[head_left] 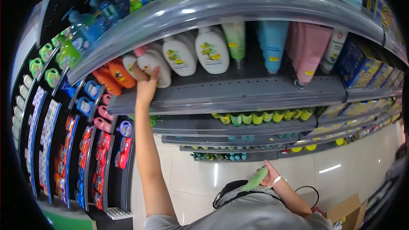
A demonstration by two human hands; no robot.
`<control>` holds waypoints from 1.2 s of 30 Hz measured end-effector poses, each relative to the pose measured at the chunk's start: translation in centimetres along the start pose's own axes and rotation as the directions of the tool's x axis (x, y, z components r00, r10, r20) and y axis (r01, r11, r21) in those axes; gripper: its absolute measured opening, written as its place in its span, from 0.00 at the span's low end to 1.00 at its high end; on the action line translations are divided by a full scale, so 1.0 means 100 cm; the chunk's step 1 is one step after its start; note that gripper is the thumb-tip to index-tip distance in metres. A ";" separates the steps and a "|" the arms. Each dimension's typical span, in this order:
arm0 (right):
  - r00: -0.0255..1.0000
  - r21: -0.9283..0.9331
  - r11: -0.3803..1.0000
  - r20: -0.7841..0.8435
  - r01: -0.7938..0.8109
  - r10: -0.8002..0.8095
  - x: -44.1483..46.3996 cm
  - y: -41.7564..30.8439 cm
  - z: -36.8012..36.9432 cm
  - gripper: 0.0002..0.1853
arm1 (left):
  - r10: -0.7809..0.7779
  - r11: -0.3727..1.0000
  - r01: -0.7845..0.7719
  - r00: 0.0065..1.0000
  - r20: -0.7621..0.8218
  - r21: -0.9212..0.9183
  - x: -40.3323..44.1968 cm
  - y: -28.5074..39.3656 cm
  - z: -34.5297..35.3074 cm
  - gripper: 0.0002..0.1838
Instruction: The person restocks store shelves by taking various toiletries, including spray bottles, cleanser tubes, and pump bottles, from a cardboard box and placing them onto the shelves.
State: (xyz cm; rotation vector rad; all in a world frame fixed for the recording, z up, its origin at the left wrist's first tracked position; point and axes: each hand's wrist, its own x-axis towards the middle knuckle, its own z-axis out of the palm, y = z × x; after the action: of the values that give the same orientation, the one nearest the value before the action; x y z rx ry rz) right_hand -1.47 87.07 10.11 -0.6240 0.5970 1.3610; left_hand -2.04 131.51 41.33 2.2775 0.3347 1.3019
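Touching a rounded white bottle (pixel 162 71) with a pink cap (pixel 139 51) near the front left corner of the shelf (pixel 255 96), the left hand (pixel 147 84) shows no clear grip; the right hand (pixel 271 178) clasps a pale-green bottle (pixel 255 179).

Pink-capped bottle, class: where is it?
In the head view, left of centre, the pink-capped bottle is on the shelf, left hand on it, beside white bottles.

The pink-capped bottle (pixel 163 69) is white; the held container (pixel 255 179) is pale green. The grey shelf (pixel 243 86) bears orange bottles (pixel 122 74), plus blue tubes (pixel 272 44) and pink tubes (pixel 314 51) with yellow labels (pixel 274 58).
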 end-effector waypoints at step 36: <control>0.625 -0.665 0.016 0.693 0.747 -0.360 -0.091 0.019 0.116 0.32 | 0.080 0.634 0.492 0.726 0.683 -0.597 -0.258 0.191 0.079 0.10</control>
State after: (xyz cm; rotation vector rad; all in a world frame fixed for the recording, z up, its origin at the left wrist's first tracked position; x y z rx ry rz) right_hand -4.06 89.23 24.63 -1.3806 -0.9101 0.8005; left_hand -9.08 101.61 29.11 1.6969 -0.1724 0.2879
